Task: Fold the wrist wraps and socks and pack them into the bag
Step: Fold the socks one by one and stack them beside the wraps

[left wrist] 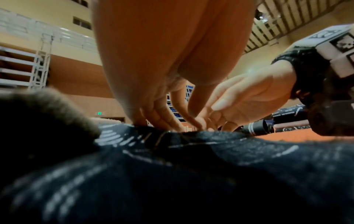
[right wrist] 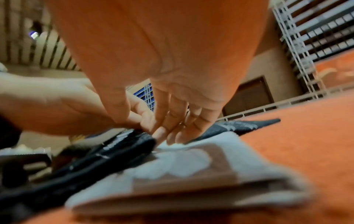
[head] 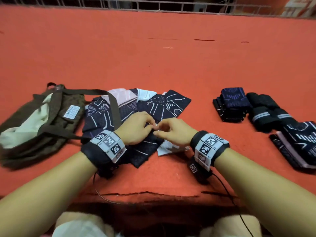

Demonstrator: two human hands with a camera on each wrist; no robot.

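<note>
fingers (head: pixel 150 123) of left hand (head: pixel 136 128) and right hand (head: pixel 173 133) curled in a pinch on one dark patterned sock (head: pixel 147 147)

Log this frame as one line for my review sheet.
stage: folding socks | left hand: pinches dark sock | right hand: pinches dark sock too | bag: open, at left | folded stack: at right

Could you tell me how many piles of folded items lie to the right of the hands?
3: a folded sock stack farthest left, black rolled wrist wraps beside it, and folded patterned socks nearest the right edge. More may lie out of frame.
</note>
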